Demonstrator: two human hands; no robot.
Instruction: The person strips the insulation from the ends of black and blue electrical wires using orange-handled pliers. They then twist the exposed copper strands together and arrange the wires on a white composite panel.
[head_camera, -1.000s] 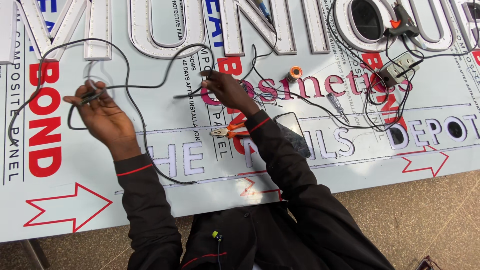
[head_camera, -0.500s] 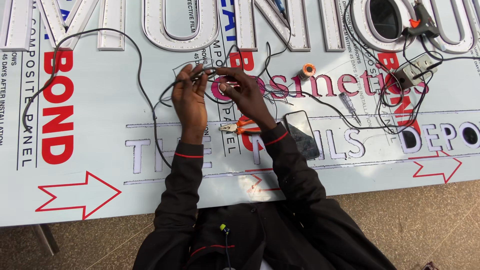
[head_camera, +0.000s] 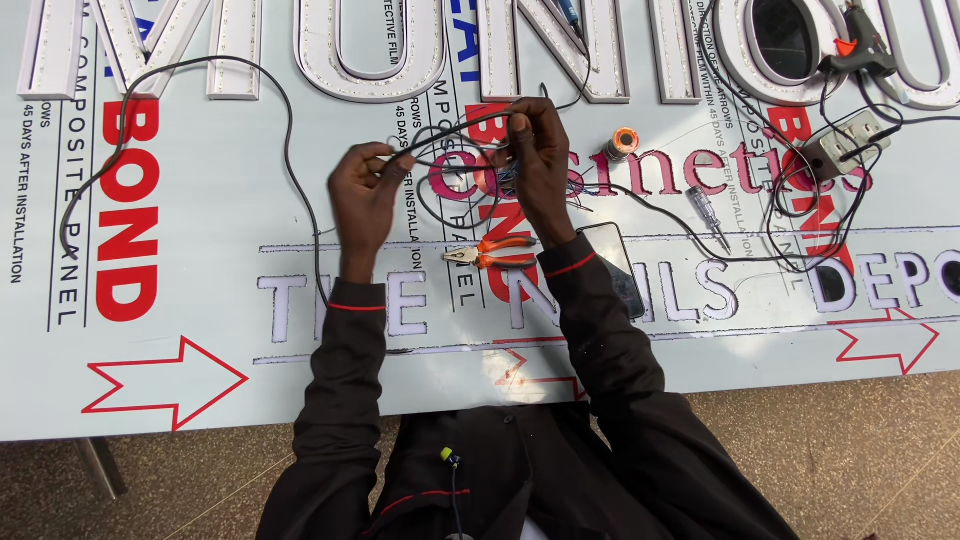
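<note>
White sign-panel surface (head_camera: 200, 330): left hand (head_camera: 362, 195) and right hand (head_camera: 535, 160) each pinch the thin black cable (head_camera: 455, 130), apparently untangling; next needs slack drawn apart gently.

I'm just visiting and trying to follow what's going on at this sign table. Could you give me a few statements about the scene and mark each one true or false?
1. Both hands hold the black wire. True: the left hand and the right hand each pinch it above the sign panel.
2. The orange-handled pliers are in the right hand. False: they lie on the panel, between the forearms.
3. A phone lies beside the right sleeve. True.
4. The screwdriver stands upright. False: it lies flat on the panel.
5. The small orange spool sits right of the right hand. True.
</note>
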